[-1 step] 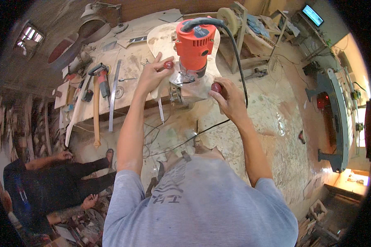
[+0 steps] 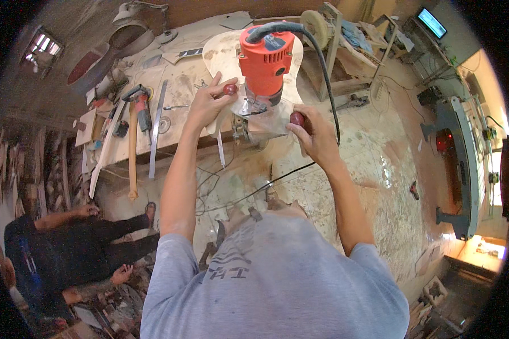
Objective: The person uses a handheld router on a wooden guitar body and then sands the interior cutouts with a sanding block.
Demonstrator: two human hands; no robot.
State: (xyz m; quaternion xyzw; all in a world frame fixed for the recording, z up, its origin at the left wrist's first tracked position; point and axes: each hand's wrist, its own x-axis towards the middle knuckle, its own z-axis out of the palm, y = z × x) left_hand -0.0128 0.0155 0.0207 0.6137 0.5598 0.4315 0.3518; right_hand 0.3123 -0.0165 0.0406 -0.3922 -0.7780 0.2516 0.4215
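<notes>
An orange-red handheld router (image 2: 263, 62) with a dark cord on top stands upright over a pale guitar-shaped wooden board (image 2: 216, 53) at the front edge of the bench. My left hand (image 2: 205, 108) grips its left round red knob (image 2: 230, 89) between thumb and fingers, some fingers stretched past it. Round the right red knob (image 2: 297, 118) my right hand (image 2: 318, 135) is closed. Between my hands, the router's clear base plate (image 2: 277, 121) reaches over the board's near edge. The cutting bit cannot be made out.
On the dusty workbench (image 2: 178, 85) lie an angle grinder (image 2: 142, 113), a metal ruler (image 2: 158, 127) and curved wooden strips (image 2: 108, 144). The router's black cord (image 2: 331, 93) drops on the right and crosses the floor. Another person (image 2: 68, 248) in dark clothes is at the lower left.
</notes>
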